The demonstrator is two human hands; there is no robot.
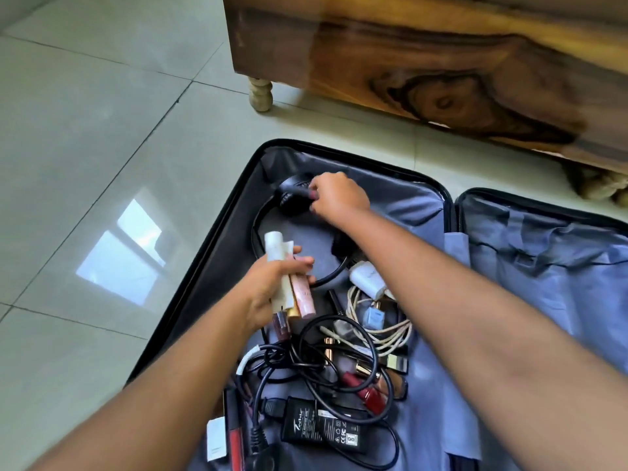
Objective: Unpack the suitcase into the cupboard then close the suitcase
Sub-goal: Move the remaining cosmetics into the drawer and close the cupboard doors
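Note:
The black suitcase (217, 256) lies open on the floor, its grey lining showing. My left hand (268, 287) grips a bundle of cosmetic tubes (292, 280), white, cream and pink. My right hand (336, 195) reaches to the far end of the left half and pinches the black headphones (289, 198) at an ear cup. Loose in the same half lie a white charger (367, 278) with a pale cable (390, 331), a black power adapter (319, 426) with tangled black cables, and lipsticks (363, 389).
A wooden cupboard (441, 62) on turned legs (260, 93) stands just behind the suitcase. Pale floor tiles (102, 164) stretch to the left. The right half of the suitcase (550, 253) is covered by a grey zipped divider.

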